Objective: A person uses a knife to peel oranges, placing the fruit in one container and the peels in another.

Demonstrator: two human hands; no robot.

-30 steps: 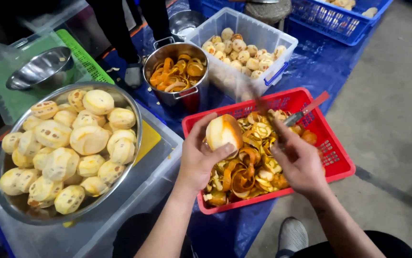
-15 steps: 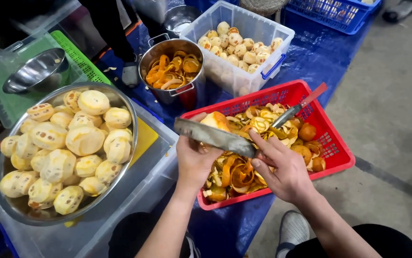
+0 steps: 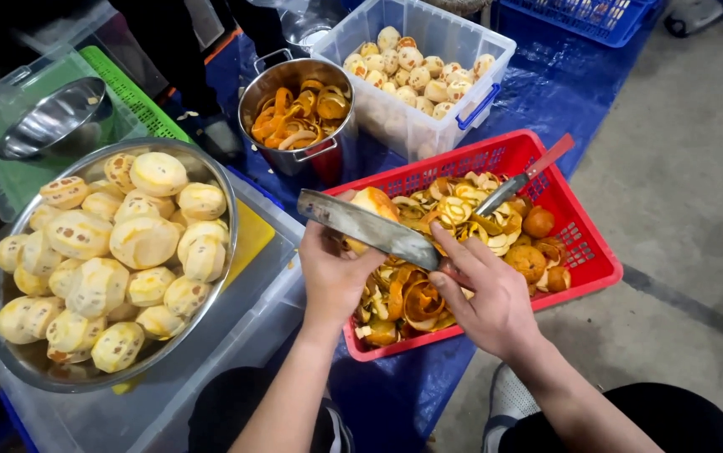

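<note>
Where knife (image 3: 368, 228) crosses, orange (image 3: 371, 204) half hidden; hands grip both.

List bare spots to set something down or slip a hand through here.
Free: blue sheet between the clear fruit bin and red basket; concrete floor right of the basket. Crowded: big steel bowl, peel pot, basket under both hands.

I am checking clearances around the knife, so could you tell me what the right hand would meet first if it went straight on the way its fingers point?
The right hand points up-left, so it would probably first meet the orange held by the left hand, though depth is unclear.
</note>
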